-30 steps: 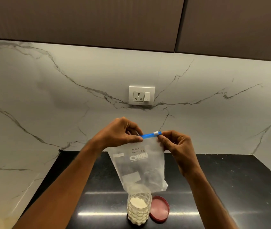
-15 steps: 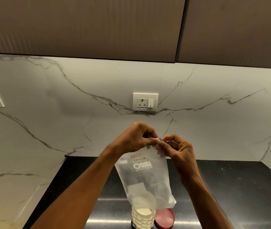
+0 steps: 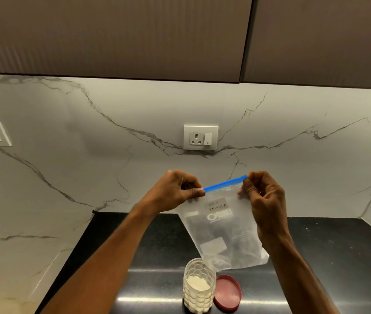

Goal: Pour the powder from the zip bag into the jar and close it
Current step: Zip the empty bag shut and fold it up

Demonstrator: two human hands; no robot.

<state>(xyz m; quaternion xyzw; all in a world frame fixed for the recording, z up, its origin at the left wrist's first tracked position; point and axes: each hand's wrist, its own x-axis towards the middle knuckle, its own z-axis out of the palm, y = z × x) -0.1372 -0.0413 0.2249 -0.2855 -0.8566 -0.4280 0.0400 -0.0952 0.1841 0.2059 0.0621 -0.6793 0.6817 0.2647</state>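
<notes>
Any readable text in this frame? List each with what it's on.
"MILK POWDER": handwritten on a small label near the top of the zip bag, held up by the left hand and right hand.
White printed logo just below it on the bag: too blurred to read.
Two blank-looking white patches on the bag: no legible text.
Jar, lid, wall socket: no text visible.

Zip bag is thin frosted clear plastic with a blue plastic zip strip. Jar looks like dimpled clear glass or plastic, can't tell which. Countertop is glossy speckled black stone, backsplash smooth veined marble.
</notes>
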